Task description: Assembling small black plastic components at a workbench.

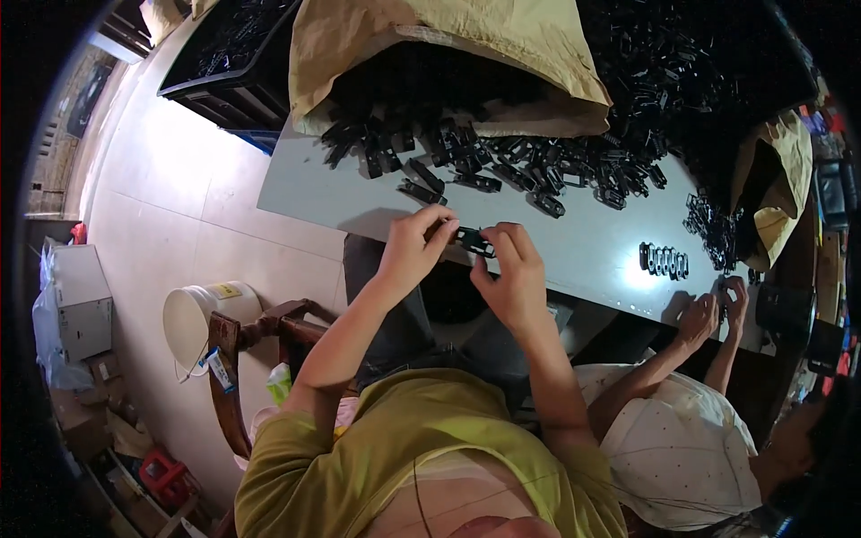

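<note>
Between my two hands, just off the table's near edge, is a small black plastic part (474, 241) with openings in its frame. My left hand (418, 247) pinches its left end between thumb and fingers. At its other end, the fingers of my right hand (513, 273) are closed on it. Its exact kind I cannot make out. Beyond my hands, many similar black parts (547, 170) lie in a loose heap, spilling from the mouth of a large brown paper bag (502, 36). A few loose ones (420, 191) lie closest to my left hand.
A co-worker in a white top (673, 439) sits at my right, hands (713, 314) at the grey table (574, 255). Several black parts (664, 260) stand in a row there. Another paper bag (776, 188), a black crate (224, 90), a white bucket (202, 323) and a wooden chair (235, 386) surround me.
</note>
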Demonstrator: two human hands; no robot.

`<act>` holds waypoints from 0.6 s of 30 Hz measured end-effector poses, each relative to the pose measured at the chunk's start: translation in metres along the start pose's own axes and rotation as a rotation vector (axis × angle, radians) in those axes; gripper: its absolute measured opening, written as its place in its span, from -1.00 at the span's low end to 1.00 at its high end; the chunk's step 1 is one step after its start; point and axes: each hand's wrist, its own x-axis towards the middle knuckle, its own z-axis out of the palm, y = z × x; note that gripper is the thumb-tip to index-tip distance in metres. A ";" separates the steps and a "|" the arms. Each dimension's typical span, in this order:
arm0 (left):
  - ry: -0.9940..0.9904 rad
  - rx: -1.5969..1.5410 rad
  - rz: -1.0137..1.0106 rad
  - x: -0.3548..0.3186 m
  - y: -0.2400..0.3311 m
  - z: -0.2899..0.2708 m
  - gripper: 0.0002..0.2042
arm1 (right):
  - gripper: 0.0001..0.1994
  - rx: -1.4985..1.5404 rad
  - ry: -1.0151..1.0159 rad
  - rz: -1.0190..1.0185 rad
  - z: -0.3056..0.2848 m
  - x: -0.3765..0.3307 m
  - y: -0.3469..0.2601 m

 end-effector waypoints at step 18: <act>-0.242 -0.001 0.112 -0.017 0.020 -0.006 -0.68 | -0.73 0.314 -0.277 0.273 -0.023 -0.007 0.004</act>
